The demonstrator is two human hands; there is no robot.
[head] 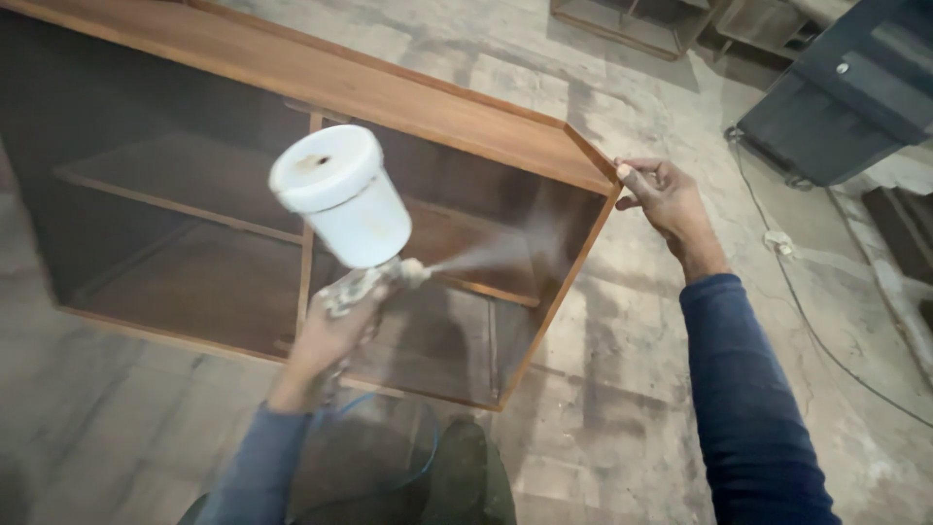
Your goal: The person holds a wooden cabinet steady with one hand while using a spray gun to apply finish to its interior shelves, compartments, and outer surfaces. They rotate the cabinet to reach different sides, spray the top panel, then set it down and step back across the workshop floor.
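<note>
Cabinet (321,92): big brown wooden unit, sitting tilted on the floor (622,321), open face toward the camera, shelves and a divider inside. Right-hand compartment is the one getting misted.
Floor: dusty, patchy grey concrete, a cable (826,321) trailing off to the right, dark furniture (836,97) in the far corner.
Spray gun (362,284): metal body with a white plastic cup (345,194) on top, nozzle pointing right into the cabinet, fine fan of spray coming out toward the inner side panel.
Left hand (326,340): grip wrapped tight around the gun's handle from below, a thin blue hose (408,467) looping under the wrist.
Right hand (666,194): fingers pinched on the cabinet's top right corner, steadying it.
Tip, just my take: hold the nozzle square to the panel, move at an even pace, overlap the passes, and keep that steadying hand out of the mist so the corner doesn't end up with fingerprints.
</note>
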